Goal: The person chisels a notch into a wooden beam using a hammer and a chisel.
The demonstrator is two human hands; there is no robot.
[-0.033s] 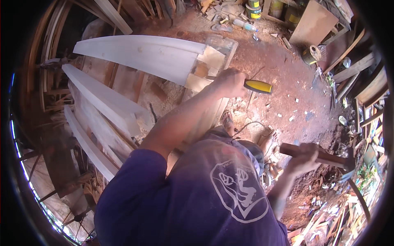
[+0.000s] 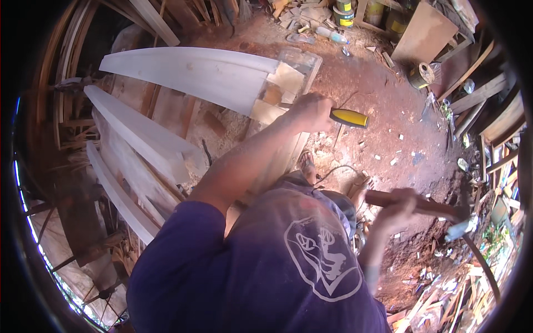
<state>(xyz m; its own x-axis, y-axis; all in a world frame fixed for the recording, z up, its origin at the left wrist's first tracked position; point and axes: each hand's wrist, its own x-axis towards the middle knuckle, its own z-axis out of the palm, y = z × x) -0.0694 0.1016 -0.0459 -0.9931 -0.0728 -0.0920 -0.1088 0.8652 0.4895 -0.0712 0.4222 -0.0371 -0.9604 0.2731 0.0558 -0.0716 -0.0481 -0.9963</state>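
My left hand (image 2: 313, 112) is closed around a chisel, whose yellow and black handle (image 2: 350, 117) sticks out to the right of the fist. A short bit of its blade shows on the other side, at the cut end of a long pale board (image 2: 189, 72) with a notched, tenon-like end. That end rests near the bench edge (image 2: 312, 72). Out to the right, apart from the chisel, my right hand (image 2: 397, 210) grips a hammer (image 2: 436, 208) by its wooden handle. The hammer's head is at the far right, slightly blurred.
More pale shaped boards (image 2: 136, 133) lie on the left of the bench. Reddish floor (image 2: 383, 111) with wood chips stretches to the right. Yellow-black cans (image 2: 344, 16), a plastic bottle (image 2: 332, 35) and a leaning panel (image 2: 425, 38) stand or lie at the back. Scrap wood (image 2: 444, 299) is piled lower right.
My right hand has moved a little to the left with the hammer. My left hand and the chisel stay in place, and the board has not shifted.
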